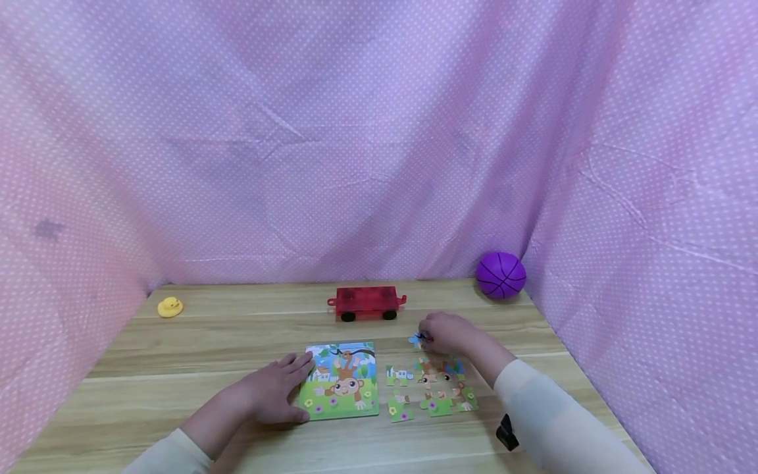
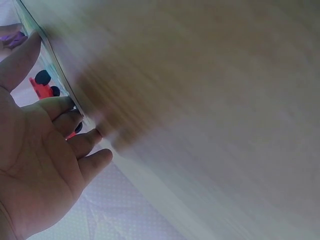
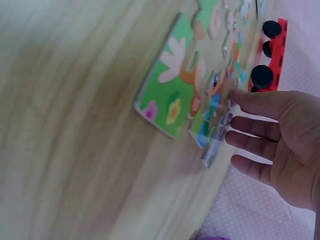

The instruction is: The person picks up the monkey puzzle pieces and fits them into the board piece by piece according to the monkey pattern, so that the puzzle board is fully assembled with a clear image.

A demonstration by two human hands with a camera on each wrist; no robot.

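Observation:
A square monkey picture board [image 1: 343, 388] lies flat on the table. My left hand [image 1: 275, 390] rests along its left edge, fingers spread and fairly straight; in the left wrist view that hand [image 2: 40, 155] touches the board's edge. To the right lie several loose jigsaw pieces [image 1: 439, 407] bearing the same monkey picture, roughly laid out with gaps. At their far side my right hand [image 1: 450, 333] pinches a blue jigsaw piece [image 1: 413, 341], partly hidden by the fingers. In the right wrist view a green corner piece [image 3: 167, 75] lies nearer than my right hand [image 3: 285, 142].
A red toy wagon [image 1: 367, 299] stands behind the board. The purple ball [image 1: 501, 276] sits at the back right corner, a yellow rubber duck [image 1: 170, 307] at the back left. Pink dotted cloth [image 1: 367, 164] walls the table's back and sides. Something black [image 1: 506, 433] shows beside the right sleeve.

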